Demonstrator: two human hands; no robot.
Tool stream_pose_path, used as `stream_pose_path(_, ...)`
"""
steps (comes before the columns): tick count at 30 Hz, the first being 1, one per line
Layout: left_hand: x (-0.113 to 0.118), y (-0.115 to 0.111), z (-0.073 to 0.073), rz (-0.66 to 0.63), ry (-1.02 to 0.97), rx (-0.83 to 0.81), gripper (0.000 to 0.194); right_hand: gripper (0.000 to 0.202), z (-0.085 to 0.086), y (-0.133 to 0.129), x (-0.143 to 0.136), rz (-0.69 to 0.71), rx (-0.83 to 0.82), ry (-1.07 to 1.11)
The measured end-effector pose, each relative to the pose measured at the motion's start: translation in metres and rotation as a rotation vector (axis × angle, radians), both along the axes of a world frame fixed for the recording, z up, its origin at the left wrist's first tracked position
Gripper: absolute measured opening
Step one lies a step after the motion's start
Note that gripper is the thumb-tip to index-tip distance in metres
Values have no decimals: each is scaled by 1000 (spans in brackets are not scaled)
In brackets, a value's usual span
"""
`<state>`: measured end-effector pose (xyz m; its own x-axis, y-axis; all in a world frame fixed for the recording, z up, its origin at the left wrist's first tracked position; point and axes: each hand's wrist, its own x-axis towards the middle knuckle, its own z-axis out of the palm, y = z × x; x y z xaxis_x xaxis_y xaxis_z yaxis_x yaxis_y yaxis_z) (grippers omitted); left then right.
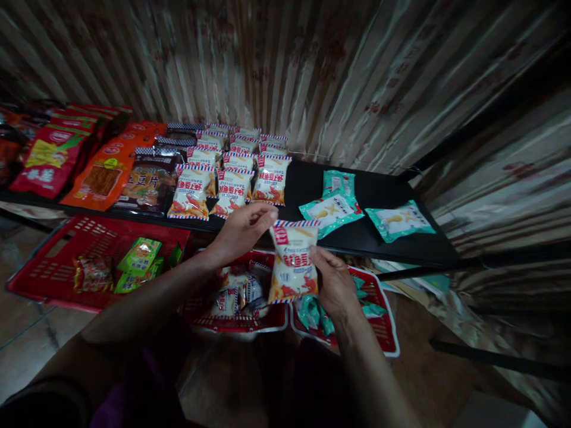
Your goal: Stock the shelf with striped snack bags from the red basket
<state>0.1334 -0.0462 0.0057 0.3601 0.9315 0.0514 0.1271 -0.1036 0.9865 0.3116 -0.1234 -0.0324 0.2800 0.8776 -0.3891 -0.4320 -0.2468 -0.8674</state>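
A white and orange bag of shrimp snacks [294,264], with a striped top edge and red shrimp printed low on it, is held up in front of the shelf edge. My right hand [334,279] grips its right side, thumb on the front. At the bag's upper left corner, my left hand [245,232] has its thumb and fingers drawn together on the edge. Behind it, matching snack bags [232,187] stand in rows on the black shelf [303,178]. Below the held bag, a red basket [276,321] contains more striped packets [238,291].
Teal packets [332,211] lie on the shelf's right part. Dark potato-chip bags [145,184], orange bags [107,166] and red bags [56,151] line its left. Another red basket [49,255] holds green packets [140,255]; a white-rimmed basket [390,315] holds teal ones. A striped curtain [267,71] hangs behind.
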Motion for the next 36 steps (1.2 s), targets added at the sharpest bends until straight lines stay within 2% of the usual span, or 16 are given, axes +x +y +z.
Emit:
stream_pose_path(3, 5, -7, -1, -13, -34, -162, 21, 34, 0, 6, 5, -173, 21, 115)
stream_pose_path(6, 14, -20, -10, -149, -26, -287, 26, 33, -3, 10, 5, -242, 24, 162)
stream_pose_path(8, 21, -29, -18, -188, -70, -343, 31, 32, -6, 11, 4, -268, 40, 154)
stream_pose_path(13, 31, -47, -31, -71, -147, -316, 26, 32, -14, 9, 5, -306, 44, 137)
stream_pose_path(16, 32, -52, -36, -66, -123, -254, 23, 30, -14, 9, 6, -376, 29, 126)
stream_pose_path(18, 32, -53, -37, -56, -103, -232, 23, 32, -12, 10, 7, -352, 23, 129)
stream_pose_path(20, 30, -50, -34, -12, -92, -230, 22, 35, -9, 9, 9, -241, 11, 145)
stream_pose_path(23, 27, -40, -24, 65, -132, -244, 21, 39, -2, 5, 10, -70, 34, 124)
stream_pose_path(26, 22, -31, -11, 98, -127, -268, 17, 38, 4, -5, 8, 15, 78, 36)
stream_pose_path(30, 20, -27, -6, 127, -45, -273, 17, 34, 8, -12, 2, 11, 101, -26)
stream_pose_path(33, 22, -25, -10, 124, -31, -299, 20, 33, 7, -10, -1, -17, 71, -9)
stream_pose_path(36, 23, -23, -15, 67, -91, -363, 20, 30, 6, -6, -1, -98, 74, -7)
